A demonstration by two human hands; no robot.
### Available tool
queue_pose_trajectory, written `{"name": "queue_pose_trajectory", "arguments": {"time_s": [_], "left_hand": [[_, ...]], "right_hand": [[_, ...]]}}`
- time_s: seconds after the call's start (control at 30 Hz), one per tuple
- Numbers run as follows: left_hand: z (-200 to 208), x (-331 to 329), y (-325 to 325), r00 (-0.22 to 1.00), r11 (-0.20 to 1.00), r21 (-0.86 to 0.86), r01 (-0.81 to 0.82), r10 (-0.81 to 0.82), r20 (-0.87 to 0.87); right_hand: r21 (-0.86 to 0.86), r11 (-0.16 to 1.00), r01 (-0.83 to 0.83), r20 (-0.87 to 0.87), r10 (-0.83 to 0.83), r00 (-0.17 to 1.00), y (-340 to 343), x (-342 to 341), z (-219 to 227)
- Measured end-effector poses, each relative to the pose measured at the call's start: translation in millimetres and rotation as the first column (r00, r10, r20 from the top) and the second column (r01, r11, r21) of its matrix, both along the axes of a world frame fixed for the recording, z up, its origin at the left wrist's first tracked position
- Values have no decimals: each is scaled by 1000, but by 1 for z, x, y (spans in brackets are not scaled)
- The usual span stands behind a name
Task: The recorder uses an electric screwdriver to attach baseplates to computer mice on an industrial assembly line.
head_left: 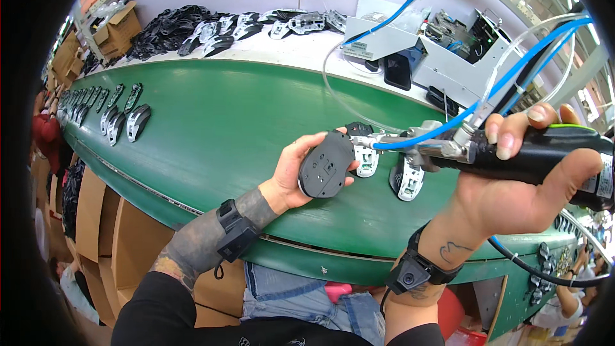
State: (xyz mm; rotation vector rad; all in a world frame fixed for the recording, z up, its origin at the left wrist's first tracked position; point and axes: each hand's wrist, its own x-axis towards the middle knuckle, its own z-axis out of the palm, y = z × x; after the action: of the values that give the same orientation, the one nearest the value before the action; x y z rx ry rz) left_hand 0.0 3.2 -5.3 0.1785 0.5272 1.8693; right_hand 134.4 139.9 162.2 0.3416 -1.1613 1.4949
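My left hand (288,170) grips a dark computer mouse (327,165) by its edge, its flat underside with small holes turned toward me. In my right hand (506,202) lies a black powered screwdriver (528,154), held nearly level with the fingers wrapped round its body. Its metal front end, with hoses attached, points left, and the tip is at the mouse's right edge. Whether it touches the mouse I cannot tell. Just beyond, on the belt, lie an opened white mouse shell (366,161) and a black-and-white mouse shell (408,181).
The green conveyor belt (256,109) carries rows of mouse parts (138,122) at the left. On the white shelf behind are a black heap (170,29), mouse shells (246,25), a phone (397,70) and a white machine (461,67). A blue hose (506,96) crosses the right side.
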Motion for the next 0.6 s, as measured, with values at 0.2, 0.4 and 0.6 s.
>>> {"name": "queue_pose_trajectory", "arguments": {"time_s": [0.2, 0.4, 0.6], "left_hand": [[-3, 4, 0, 996, 996, 65, 55, -50, -77], [-4, 5, -1, 994, 991, 105, 78, -69, -87], [-4, 4, -1, 972, 999, 12, -49, 50, -228]], "right_hand": [[23, 999, -44, 17, 43, 999, -1, -3, -4], [34, 997, -70, 28, 69, 997, 0, 0, -3], [-67, 995, 78, 7, -78, 997, -8, -7, 1]]}}
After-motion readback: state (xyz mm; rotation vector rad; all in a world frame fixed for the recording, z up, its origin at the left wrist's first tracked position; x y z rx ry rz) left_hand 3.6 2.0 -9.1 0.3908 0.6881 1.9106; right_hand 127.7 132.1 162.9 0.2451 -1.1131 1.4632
